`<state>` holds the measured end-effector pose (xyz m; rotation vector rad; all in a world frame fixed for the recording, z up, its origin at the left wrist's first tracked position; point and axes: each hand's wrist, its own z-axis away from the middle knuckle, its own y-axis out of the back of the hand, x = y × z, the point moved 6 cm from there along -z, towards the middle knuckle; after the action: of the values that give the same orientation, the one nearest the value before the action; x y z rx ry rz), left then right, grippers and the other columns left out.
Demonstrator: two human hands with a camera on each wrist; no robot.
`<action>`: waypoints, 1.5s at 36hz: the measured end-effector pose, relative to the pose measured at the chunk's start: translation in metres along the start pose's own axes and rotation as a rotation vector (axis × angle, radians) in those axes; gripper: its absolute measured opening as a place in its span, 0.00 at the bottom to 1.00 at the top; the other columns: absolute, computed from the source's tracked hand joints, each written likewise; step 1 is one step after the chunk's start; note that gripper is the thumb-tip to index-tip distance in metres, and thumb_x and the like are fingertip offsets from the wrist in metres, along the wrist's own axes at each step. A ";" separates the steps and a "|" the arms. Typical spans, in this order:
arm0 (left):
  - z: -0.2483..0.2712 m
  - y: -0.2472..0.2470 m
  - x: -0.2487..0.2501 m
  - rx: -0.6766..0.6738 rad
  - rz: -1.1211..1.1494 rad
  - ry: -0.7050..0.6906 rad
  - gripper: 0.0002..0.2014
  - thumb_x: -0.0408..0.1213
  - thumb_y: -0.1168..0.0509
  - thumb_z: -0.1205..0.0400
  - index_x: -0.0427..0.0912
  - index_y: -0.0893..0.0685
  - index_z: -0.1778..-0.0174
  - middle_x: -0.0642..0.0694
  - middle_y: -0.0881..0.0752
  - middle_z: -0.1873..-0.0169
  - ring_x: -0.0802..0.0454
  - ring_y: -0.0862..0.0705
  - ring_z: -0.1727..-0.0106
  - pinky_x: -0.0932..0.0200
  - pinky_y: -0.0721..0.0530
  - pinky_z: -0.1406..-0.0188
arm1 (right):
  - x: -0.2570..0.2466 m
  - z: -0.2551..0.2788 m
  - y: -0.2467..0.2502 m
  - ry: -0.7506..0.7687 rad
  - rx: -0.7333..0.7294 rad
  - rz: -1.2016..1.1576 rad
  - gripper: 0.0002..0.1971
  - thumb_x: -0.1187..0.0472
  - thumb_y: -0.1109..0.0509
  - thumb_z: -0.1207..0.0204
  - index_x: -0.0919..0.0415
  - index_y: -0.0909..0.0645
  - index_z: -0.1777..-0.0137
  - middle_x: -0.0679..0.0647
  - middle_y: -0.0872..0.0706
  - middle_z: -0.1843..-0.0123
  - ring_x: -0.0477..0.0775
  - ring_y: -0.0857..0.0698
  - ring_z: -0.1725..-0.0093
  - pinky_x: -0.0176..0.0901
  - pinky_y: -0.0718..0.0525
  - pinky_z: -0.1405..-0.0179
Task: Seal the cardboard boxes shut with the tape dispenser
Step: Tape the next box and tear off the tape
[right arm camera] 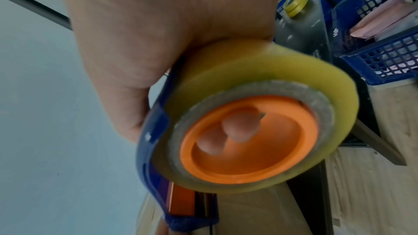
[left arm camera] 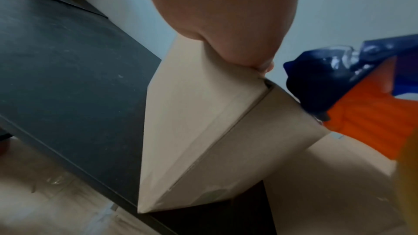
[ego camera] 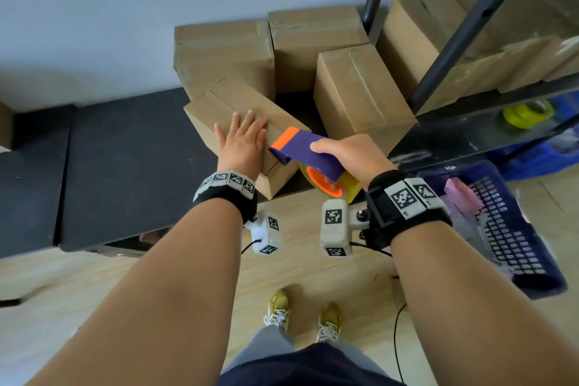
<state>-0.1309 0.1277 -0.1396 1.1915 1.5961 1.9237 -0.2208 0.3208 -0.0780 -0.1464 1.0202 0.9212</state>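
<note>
A brown cardboard box [ego camera: 228, 103] sits tilted on the black platform [ego camera: 125, 166], its near corner [left arm camera: 203, 140] pointing toward me. My left hand [ego camera: 242, 138] lies flat on its top with straight fingers. My right hand [ego camera: 347, 157] grips the purple and orange tape dispenser [ego camera: 300, 147], with fingertips [right arm camera: 239, 128] poking through the orange hub of the yellowish tape roll [right arm camera: 260, 117]. The dispenser's orange front end [left arm camera: 361, 113] touches the box's right top edge beside my left hand.
Several more cardboard boxes [ego camera: 360, 91] stand behind against the wall. A dark metal shelf rack [ego camera: 463, 28] at the right holds boxes and a yellow tape roll [ego camera: 526, 113]. A blue plastic basket [ego camera: 507, 229] sits on the wooden floor at the right.
</note>
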 end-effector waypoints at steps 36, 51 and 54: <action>0.020 -0.017 0.030 -0.075 -0.193 0.038 0.26 0.52 0.61 0.11 0.55 0.51 0.15 0.51 0.54 0.15 0.49 0.59 0.15 0.44 0.63 0.18 | 0.072 0.004 0.007 -0.055 -0.092 -0.170 0.32 0.44 0.17 0.35 0.79 0.13 0.56 0.73 0.15 0.67 0.61 0.20 0.76 0.50 0.22 0.71; 0.021 -0.013 0.031 -0.100 -0.165 0.049 0.26 0.52 0.61 0.10 0.55 0.51 0.15 0.51 0.55 0.15 0.49 0.61 0.15 0.45 0.65 0.18 | 0.082 -0.011 0.018 -0.074 -0.105 -0.099 0.26 0.48 0.21 0.27 0.77 0.13 0.56 0.66 0.12 0.70 0.59 0.17 0.77 0.48 0.18 0.70; 0.021 -0.013 0.031 -0.104 -0.155 0.058 0.26 0.53 0.61 0.10 0.56 0.50 0.15 0.52 0.55 0.15 0.50 0.61 0.15 0.46 0.65 0.18 | 0.098 -0.012 0.022 -0.115 -0.083 -0.055 0.28 0.46 0.20 0.29 0.77 0.12 0.52 0.67 0.10 0.65 0.59 0.15 0.73 0.48 0.17 0.66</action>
<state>-0.1352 0.1670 -0.1398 0.9494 1.5479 1.9317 -0.2254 0.3869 -0.1548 -0.1879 0.8678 0.9122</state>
